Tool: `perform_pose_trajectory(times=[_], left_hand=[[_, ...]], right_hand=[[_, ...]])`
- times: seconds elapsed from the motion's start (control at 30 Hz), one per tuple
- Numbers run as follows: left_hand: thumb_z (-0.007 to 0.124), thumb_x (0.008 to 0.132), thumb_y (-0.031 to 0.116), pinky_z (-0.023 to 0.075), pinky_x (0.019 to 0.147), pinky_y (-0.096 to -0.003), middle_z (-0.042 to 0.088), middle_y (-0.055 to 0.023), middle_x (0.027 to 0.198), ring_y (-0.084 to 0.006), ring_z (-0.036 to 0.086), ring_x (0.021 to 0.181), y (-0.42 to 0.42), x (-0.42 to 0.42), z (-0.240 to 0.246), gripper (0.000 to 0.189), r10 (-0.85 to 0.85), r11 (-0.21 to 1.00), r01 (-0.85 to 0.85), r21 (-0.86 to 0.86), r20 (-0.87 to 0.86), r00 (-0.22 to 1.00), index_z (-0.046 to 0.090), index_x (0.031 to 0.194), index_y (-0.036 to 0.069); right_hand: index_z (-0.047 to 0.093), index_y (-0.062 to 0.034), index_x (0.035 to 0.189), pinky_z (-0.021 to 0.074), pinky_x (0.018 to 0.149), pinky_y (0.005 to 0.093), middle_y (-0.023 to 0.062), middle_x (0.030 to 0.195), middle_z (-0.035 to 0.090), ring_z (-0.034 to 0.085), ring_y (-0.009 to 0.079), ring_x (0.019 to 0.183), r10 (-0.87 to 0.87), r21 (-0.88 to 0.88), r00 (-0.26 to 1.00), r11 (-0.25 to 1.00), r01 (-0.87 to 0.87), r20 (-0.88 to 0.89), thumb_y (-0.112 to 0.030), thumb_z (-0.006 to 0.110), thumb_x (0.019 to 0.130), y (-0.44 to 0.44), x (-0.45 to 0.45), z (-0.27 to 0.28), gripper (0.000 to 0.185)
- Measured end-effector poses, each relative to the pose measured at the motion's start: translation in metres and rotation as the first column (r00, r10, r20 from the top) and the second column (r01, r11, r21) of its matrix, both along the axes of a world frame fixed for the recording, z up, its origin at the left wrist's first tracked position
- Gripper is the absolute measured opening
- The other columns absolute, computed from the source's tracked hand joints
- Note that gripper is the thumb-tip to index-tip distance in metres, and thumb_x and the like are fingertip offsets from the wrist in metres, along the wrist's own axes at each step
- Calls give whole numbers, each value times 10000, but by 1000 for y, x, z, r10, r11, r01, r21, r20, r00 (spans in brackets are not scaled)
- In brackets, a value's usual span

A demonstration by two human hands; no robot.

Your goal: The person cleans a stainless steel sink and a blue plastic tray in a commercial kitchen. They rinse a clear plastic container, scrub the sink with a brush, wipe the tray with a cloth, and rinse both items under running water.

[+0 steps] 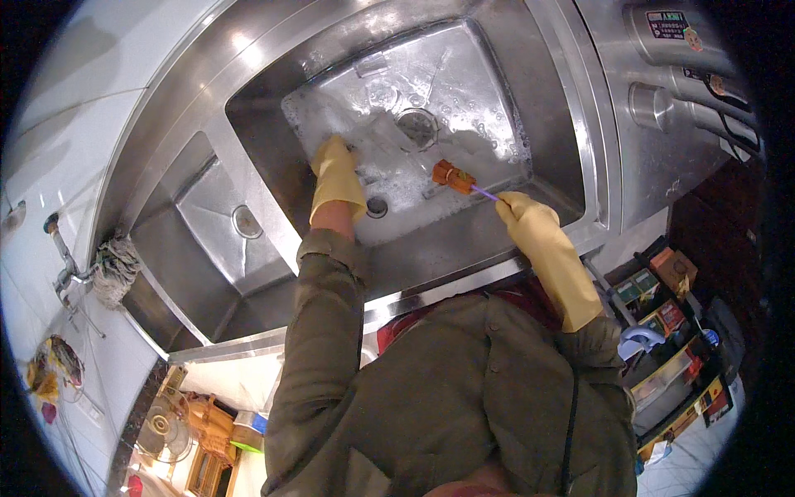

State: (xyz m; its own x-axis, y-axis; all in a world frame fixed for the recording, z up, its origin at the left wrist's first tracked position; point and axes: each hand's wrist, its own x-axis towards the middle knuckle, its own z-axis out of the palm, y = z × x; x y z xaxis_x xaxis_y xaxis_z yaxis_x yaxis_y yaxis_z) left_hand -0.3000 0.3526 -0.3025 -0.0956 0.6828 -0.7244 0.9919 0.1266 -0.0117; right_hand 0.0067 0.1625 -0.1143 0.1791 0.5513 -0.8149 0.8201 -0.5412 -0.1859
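My left hand (338, 171), in a yellow rubber glove, reaches down into the suds at the left side of the large stainless-steel sink basin (428, 248). Its fingertips are hidden, so I cannot tell whether they grip anything. A transparent object, perhaps a glass (397, 140), lies blurred in the foam to the right of that hand. My right hand (528, 217), gloved alike, grips the thin purple handle of a cleaning brush (456, 177) with an orange-brown head. The brush head is over the foamy water near the front of the basin. Another clear piece (371, 65) lies towards the back.
A smaller steel basin (217, 248) adjoins on the left. Beside it, a grey rag (118, 270) hangs by a wall tap (65, 261). Steel cylinders (683, 37) stand at the upper right. A shelf rack (664, 348) holding boxes is at my right side.
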Motion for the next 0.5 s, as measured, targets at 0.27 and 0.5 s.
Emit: perform_pose_trajectory(times=[0.27, 0.5], left_hand=[[678, 952, 299, 549, 1034, -469, 649, -93, 1464, -335, 641, 1318, -22, -14, -58, 413, -474, 864, 447, -233, -77, 877, 720, 1349, 194], [686, 915, 275, 534, 1051, -482, 701, -172, 1350, -372, 664, 1265, -33, 4, -28, 410, -102, 965, 129, -230, 129, 986, 733, 1301, 143]], right_hand=[[690, -146, 1329, 528, 1006, 447, 156, 1228, 730, 682, 369, 1169, -56, 84, 998, 995, 55, 17, -384, 572, 1055, -11, 3, 1, 382], [667, -109, 1258, 547, 976, 499, 156, 1260, 710, 688, 407, 1136, 69, 0, 997, 998, -69, 40, -389, 440, 1097, -1, -10, 9, 395]])
